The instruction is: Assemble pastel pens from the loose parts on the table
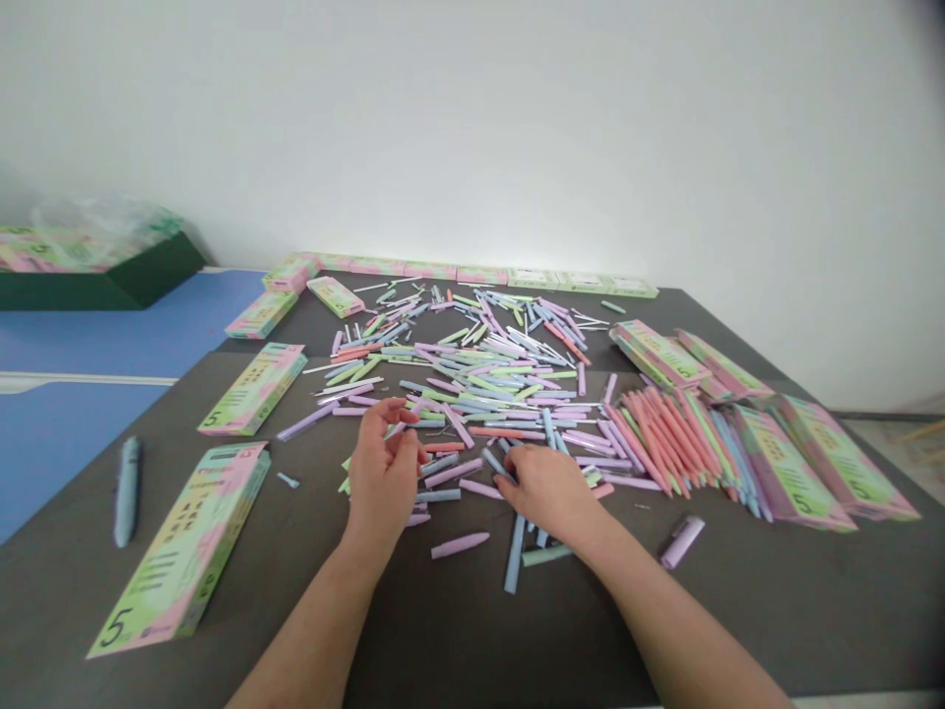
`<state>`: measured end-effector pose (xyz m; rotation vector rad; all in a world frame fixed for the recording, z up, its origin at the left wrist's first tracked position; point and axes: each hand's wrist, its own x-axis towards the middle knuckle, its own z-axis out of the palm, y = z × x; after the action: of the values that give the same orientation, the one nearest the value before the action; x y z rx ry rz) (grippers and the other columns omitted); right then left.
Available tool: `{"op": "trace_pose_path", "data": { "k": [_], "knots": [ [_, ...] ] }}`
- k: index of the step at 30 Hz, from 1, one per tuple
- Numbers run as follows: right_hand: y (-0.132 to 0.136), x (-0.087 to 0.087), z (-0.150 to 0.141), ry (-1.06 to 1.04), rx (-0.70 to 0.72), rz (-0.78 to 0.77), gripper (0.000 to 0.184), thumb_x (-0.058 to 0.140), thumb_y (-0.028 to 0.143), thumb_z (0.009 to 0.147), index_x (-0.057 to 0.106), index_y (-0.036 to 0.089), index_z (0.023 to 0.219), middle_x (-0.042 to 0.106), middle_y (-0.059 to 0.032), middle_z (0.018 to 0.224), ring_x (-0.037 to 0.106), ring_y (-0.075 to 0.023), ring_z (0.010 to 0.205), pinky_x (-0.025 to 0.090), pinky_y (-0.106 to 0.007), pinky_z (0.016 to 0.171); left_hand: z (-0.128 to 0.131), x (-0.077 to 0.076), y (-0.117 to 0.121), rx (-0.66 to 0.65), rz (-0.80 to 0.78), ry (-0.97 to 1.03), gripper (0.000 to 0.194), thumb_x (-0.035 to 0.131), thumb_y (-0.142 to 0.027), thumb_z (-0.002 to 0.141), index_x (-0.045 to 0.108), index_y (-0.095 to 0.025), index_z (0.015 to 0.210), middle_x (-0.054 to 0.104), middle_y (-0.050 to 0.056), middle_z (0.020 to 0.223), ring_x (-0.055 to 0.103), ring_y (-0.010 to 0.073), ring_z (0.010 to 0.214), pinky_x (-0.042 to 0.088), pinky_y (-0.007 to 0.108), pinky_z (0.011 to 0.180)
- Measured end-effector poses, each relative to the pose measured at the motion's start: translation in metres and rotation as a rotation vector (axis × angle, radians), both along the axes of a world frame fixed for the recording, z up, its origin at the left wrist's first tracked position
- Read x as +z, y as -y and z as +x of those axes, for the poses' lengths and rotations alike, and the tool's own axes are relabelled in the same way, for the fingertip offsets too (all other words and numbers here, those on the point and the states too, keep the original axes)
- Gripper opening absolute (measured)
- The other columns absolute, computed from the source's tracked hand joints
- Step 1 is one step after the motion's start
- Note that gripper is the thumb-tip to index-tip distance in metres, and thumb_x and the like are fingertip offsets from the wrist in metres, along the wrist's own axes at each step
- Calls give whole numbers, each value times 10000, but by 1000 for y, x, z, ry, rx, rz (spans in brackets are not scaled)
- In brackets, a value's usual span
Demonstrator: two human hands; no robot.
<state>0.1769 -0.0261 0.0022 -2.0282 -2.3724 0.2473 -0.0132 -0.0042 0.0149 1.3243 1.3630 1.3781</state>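
A wide heap of pastel pen parts (487, 369) in purple, blue, green and coral lies in front of me. My left hand (385, 473) is at its near left edge, thumb and fingers curled together around a small purple pen part (400, 428), partly hidden by the fingers. Bent down into the near side of the heap, my right hand (550, 484) has its fingertips closed about a blue pen barrel (494, 465). Just below the hands lie a purple pen piece (460, 545), a blue barrel (515, 554) and a green piece (546, 555).
Coral pens (668, 438) lie in a row at right, beside pastel pen boxes (793, 468). More boxes (177, 547) line the left and back of the dark table (458, 640). A blue pen (127, 492) and a purple cap (683, 542) lie apart. A green bin (148, 271) stands far left.
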Motion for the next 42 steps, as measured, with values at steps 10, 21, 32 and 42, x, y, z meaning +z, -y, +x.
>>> {"op": "trace_pose_path", "data": {
  "k": [10, 21, 32, 42],
  "knots": [
    [-10, 11, 6, -899, -151, -65, 175, 531, 309, 794, 537, 181, 675, 512, 43, 569, 425, -93, 490, 310, -222, 491, 0, -4, -2, -58, -31, 29, 237, 521, -229, 809, 509, -206, 1044, 556, 12, 951, 546, 73, 540, 428, 184, 413],
    [-22, 18, -24, -1142, 152, -288, 246, 509, 359, 875, 654, 160, 889, 633, 0, 727, 527, -103, 596, 398, -210, 544, 6, 3, 1, -229, -143, 165, 235, 635, -310, 781, 599, -148, 948, 536, -47, 620, 474, 64, 440, 412, 172, 411],
    [-70, 7, 6, -561, 81, 168, 321, 448, 65, 784, 700, 132, 972, 711, -87, 993, 633, -194, 923, 464, -322, 859, -7, 2, -2, 156, 55, 406, 244, 520, -322, 883, 530, -216, 1102, 546, -5, 888, 612, 101, 689, 533, 207, 586],
    [-101, -11, -32, -135, 552, 144, 434, 393, 218, 934, 485, 148, 1351, 385, -134, 1483, 332, -252, 1370, 271, -452, 1112, 15, 2, 20, -241, -84, -119, 250, 364, -190, 917, 498, -196, 1128, 613, 37, 873, 550, 100, 499, 462, 242, 495]
  ]
}}
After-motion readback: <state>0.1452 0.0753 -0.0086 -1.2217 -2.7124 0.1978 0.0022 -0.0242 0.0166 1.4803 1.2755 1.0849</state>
